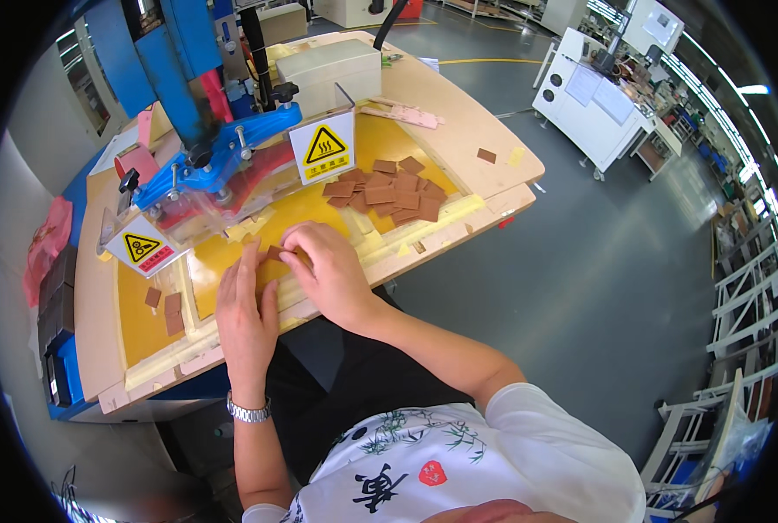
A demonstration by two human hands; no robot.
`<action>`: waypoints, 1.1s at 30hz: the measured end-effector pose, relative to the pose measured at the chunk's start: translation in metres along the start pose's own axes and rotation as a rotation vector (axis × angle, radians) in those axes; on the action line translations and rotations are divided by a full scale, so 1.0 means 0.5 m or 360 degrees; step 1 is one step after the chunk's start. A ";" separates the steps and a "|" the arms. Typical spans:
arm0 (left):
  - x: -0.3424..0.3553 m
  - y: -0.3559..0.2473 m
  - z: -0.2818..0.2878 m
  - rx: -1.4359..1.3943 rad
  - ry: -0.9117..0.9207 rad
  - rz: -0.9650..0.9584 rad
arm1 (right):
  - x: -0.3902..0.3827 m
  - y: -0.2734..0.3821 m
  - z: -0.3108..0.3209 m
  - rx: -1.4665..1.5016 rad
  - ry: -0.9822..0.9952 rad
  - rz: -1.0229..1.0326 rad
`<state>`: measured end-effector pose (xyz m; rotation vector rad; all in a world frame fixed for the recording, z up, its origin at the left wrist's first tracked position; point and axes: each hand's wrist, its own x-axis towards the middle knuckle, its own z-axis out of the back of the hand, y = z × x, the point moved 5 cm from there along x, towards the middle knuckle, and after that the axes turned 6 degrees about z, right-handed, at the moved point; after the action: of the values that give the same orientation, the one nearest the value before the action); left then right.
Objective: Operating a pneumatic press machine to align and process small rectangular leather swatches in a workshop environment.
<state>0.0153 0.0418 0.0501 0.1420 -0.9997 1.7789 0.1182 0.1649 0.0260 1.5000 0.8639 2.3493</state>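
On the yellow work surface my right hand pinches a small brown rectangular piece between thumb and fingers. My left hand is just left of it, fingers extended and thumb apart, fingertips near the piece. A loose pile of several similar brown pieces lies to the right, and a few more lie to the left. Beyond my hands stands a blue press with clear guards and yellow warning signs.
A pale box sits behind the press on the wooden table. Pink plastic and dark bins are at left. A white machine stands across the aisle; white racks line the right.
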 end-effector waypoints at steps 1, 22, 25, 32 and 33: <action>0.002 0.001 -0.001 -0.0002 0.0003 -0.0002 | 0.001 0.002 -0.001 -0.0002 -0.0002 -0.0002; -0.001 0.000 0.000 0.0061 -0.0034 -0.0074 | 0.004 0.007 0.004 0.0035 -0.0064 0.0007; 0.002 -0.001 0.002 0.0076 -0.0037 -0.0104 | 0.006 0.017 -0.011 -0.0336 0.0152 0.0198; -0.002 -0.003 -0.001 0.0124 -0.0024 -0.0167 | 0.000 0.006 0.002 0.0035 -0.0079 0.0029; 0.000 -0.004 0.001 0.0041 -0.0005 -0.0043 | 0.002 0.010 0.005 0.0024 -0.0105 0.0061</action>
<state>0.0168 0.0416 0.0516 0.1738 -0.9732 1.7678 0.1207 0.1623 0.0304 1.6046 0.8461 2.3107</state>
